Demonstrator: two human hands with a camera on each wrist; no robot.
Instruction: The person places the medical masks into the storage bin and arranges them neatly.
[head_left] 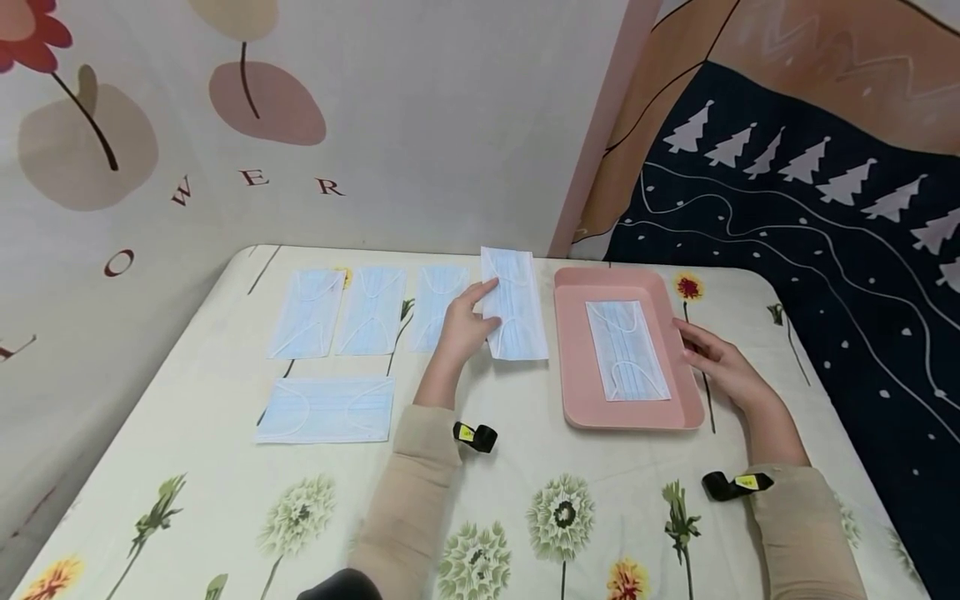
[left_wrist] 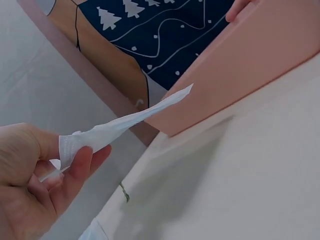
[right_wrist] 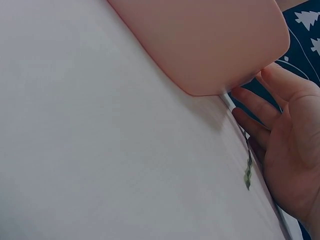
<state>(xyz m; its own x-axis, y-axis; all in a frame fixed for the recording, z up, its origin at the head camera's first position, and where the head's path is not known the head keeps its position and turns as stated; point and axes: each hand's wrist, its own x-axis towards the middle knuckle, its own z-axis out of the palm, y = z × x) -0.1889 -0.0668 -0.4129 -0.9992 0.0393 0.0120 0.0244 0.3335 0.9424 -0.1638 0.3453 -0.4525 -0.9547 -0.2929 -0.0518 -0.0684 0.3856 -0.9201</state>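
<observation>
My left hand [head_left: 467, 323] pinches a light blue face mask [head_left: 517, 312] by its left edge between thumb and fingers. In the left wrist view the mask [left_wrist: 125, 122] is seen almost edge-on, raised above the table with a shadow below it. Just to its right stands a pink tray [head_left: 573, 367], in which another face mask [head_left: 626, 350] lies flat with its ear loops showing. My right hand [head_left: 716, 362] is at the tray's right side, its relaxed fingertips touching the outer edge. In the right wrist view, the thumb and fingers [right_wrist: 255, 107] are right at the tray's corner.
Three face masks lie upright in a row at the back left, such as the leftmost mask [head_left: 306, 312]. A sideways mask [head_left: 326, 410] lies in front of them. The flower-printed tablecloth [head_left: 225, 517] covers the table, and a wall [head_left: 450, 125] rises behind its back edge.
</observation>
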